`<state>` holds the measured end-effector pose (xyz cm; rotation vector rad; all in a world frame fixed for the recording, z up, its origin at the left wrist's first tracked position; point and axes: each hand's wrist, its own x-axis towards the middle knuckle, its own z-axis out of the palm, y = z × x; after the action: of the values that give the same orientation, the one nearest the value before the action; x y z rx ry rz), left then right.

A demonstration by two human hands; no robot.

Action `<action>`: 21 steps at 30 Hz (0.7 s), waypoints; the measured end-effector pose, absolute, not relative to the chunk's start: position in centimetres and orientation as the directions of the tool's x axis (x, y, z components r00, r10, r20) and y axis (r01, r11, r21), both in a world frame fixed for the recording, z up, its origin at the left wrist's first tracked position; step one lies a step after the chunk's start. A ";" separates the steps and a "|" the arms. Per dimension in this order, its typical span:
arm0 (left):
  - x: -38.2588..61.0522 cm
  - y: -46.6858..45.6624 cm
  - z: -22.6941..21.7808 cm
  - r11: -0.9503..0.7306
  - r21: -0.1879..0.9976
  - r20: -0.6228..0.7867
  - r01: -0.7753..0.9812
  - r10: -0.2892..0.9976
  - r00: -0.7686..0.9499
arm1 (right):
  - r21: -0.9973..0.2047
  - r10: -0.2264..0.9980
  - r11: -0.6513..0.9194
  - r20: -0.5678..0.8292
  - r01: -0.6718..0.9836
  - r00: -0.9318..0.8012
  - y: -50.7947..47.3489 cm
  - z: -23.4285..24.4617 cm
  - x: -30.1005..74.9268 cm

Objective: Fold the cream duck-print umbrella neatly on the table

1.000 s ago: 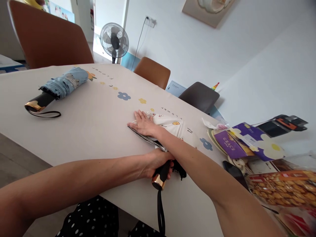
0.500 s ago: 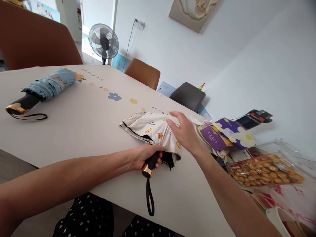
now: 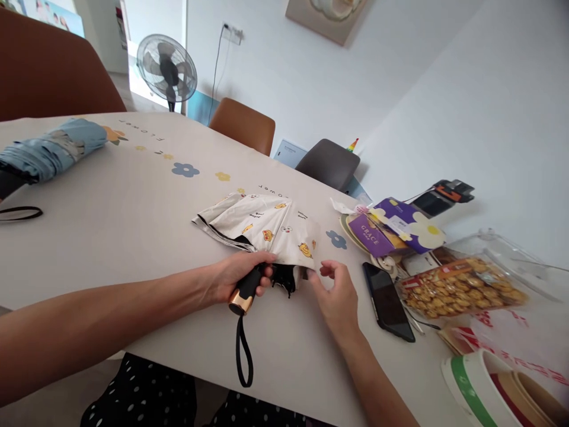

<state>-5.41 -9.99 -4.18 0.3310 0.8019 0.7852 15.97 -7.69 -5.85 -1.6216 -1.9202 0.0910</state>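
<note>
A white folding umbrella (image 3: 278,228) with yellow cartoon prints lies partly folded on the table, its loose canopy spread away from me and its dark underside showing at the hem. My left hand (image 3: 249,273) is wrapped round its black handle, just below the canopy. Beneath that hand show the handle's gold end and a hanging black wrist strap (image 3: 244,356). My right hand (image 3: 338,296) is at the canopy's right hem, thumb tip against the edge, with the other fingers curled and a gap between them and the thumb.
A folded blue umbrella (image 3: 57,148) lies at the table's left. To the right are a phone (image 3: 389,302), a purple tissue box (image 3: 382,231), a snack pack (image 3: 462,287) and a white and green roll (image 3: 471,379). Chairs (image 3: 244,124) and a fan (image 3: 168,68) stand beyond the table.
My right hand has come down from above the canopy to its right hem, uncovering the phone. The view has shifted right; my left hand still grips the handle.
</note>
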 end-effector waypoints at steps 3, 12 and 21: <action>-5.4 -10.0 -4.2 0.672 0.529 -0.481 -0.519 0.741 0.469 | -0.398 0.948 0.176 0.315 0.900 -0.046 -7.3 -5.9 16.5; -5.7 -10.4 -3.3 0.638 0.521 -0.372 -0.568 0.768 0.522 | -0.894 0.916 0.177 0.303 0.411 0.265 -6.5 -5.1 17.7; -5.9 -10.3 -3.1 0.638 0.437 -0.322 -0.634 0.769 0.553 | -0.759 0.942 0.317 0.320 0.568 -0.099 -8.2 -4.9 16.1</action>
<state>-5.86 -10.27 -3.08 0.2850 0.5185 0.8423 16.07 -8.20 -4.90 -1.3545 -1.7785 0.5855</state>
